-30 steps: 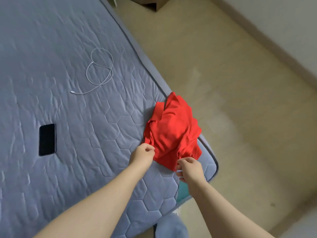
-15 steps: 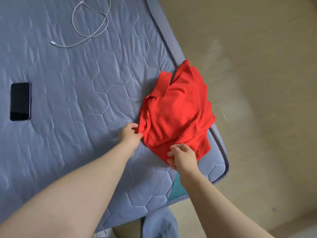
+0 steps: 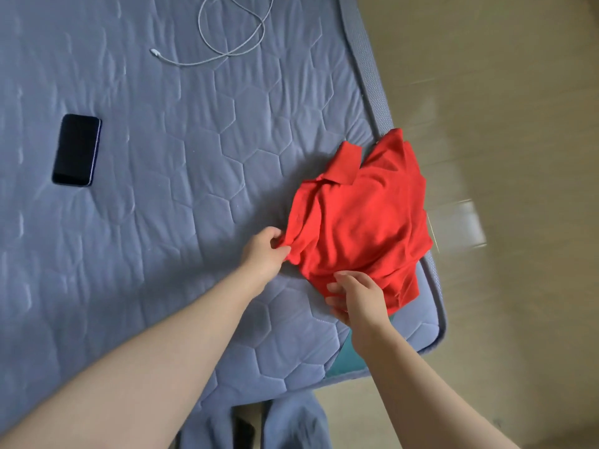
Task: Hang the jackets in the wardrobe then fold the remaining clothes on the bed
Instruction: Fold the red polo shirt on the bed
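Left hand (image 3: 264, 251) is pinched onto the red shirt's (image 3: 359, 218) edge, and its near hem is gripped by the right hand (image 3: 355, 296), all bunched at the bed (image 3: 162, 222) corner.

The picture's far edge is cutting off the loop of the white cable (image 3: 191, 64), and the bed (image 3: 162, 222) is running out past the left and far edges. The left hand (image 3: 264, 254) is burying its fingertips in a fold of the red shirt (image 3: 363, 222), while the right hand (image 3: 356, 299) is covering part of the shirt's near hem. The shirt's top layer is hiding the layers beneath it. A teal patch (image 3: 345, 354) at the bed's near right corner is showing only partly beside the right forearm. The floor (image 3: 502, 124) on the right is smearing into blurred streaks. The near edge is cropping both forearms and a blue-grey cloth (image 3: 291, 426), and a dark shape (image 3: 241, 429) beside it is showing too blurred to name.
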A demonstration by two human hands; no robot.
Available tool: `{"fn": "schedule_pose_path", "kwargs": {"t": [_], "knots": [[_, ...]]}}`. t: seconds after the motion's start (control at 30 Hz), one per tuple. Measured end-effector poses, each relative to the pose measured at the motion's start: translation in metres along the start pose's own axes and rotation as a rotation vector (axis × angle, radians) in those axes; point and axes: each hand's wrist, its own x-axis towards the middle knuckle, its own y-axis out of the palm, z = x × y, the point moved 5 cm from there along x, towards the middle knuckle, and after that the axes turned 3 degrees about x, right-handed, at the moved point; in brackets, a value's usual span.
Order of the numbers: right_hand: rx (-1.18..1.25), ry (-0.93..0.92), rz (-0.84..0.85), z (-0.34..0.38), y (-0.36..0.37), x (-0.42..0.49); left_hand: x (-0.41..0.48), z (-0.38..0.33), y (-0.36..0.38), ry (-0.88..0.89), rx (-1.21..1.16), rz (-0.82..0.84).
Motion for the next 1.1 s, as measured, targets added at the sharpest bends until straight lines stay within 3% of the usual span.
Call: {"fn": "schedule_pose_path", "kwargs": {"t": [0.17, 0.37, 0.43, 0.6, 0.77, 0.83, 0.93, 1.03, 1.1], "knots": [[0.077, -0.036, 0.032, 0.005, 0.034, -0.027, -0.048, 0.012, -0.057, 0.109, -0.035, 0.031], [0.029, -0.053, 0.114, -0.001, 0.084, -0.062, -0.086, 0.053, -0.128, -0.148, -0.532, -0.048], [0.000, -0.032, 0.147, -0.009, 0.102, -0.073, -0.098, 0.065, -0.147, -0.146, -0.510, -0.018], [-0.085, 0.142, 0.290, -0.043, 0.152, -0.100, -0.127, 0.077, -0.139, 0.007, -0.102, 0.240], [-0.085, 0.082, 0.129, -0.058, 0.148, -0.085, -0.121, 0.070, -0.128, -0.030, -0.328, 0.321], [-0.032, 0.092, 0.111, -0.058, 0.139, -0.082, -0.114, 0.073, -0.136, -0.078, -0.381, 0.189], [-0.005, 0.118, 0.138, -0.058, 0.130, -0.084, -0.099, 0.076, -0.154, 0.017, -0.050, -0.137], [-0.087, 0.119, 0.203, -0.059, 0.127, -0.089, -0.087, 0.067, -0.150, 0.158, 0.418, -0.057], [-0.239, 0.064, 0.213, -0.059, 0.125, -0.088, -0.085, 0.061, -0.147, 0.192, 0.538, 0.037]]}}
